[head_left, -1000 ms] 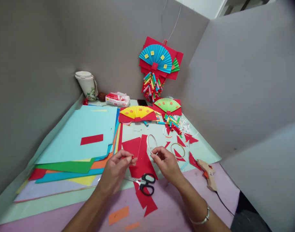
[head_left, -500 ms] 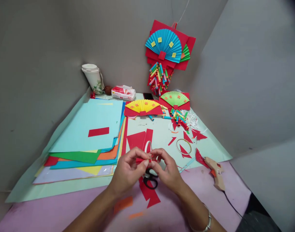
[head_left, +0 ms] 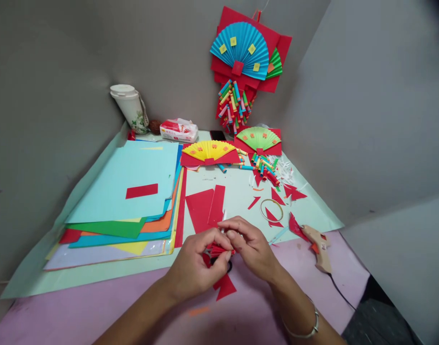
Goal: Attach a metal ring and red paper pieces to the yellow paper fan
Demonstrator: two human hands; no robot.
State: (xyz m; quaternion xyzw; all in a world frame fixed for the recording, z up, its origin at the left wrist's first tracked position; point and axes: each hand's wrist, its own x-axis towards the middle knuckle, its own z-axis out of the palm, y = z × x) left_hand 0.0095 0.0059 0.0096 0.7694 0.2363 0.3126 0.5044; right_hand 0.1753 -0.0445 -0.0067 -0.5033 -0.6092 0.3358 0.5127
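Between the thumb and fingers of my left hand is a small piece of pleated red paper. My right hand is closed just beside it, pinching a thin white strip that sticks up above the fingers; how far the strip runs is hidden. Black-handled scissors lie under my hands, mostly covered. Below them a notched red paper scrap rests on the pink table cover. Two red paper pieces lie just beyond my hands.
Stacked coloured sheets fill the left side. A glue gun with a cord and a tape ring lie right. Yellow and green fans stand behind; a decoration with a blue fan hangs above.
The white strip's loop has gone and it now stands up thin and straight. My right hand has shifted slightly up and right, away from the red paper. The view has tilted a little.
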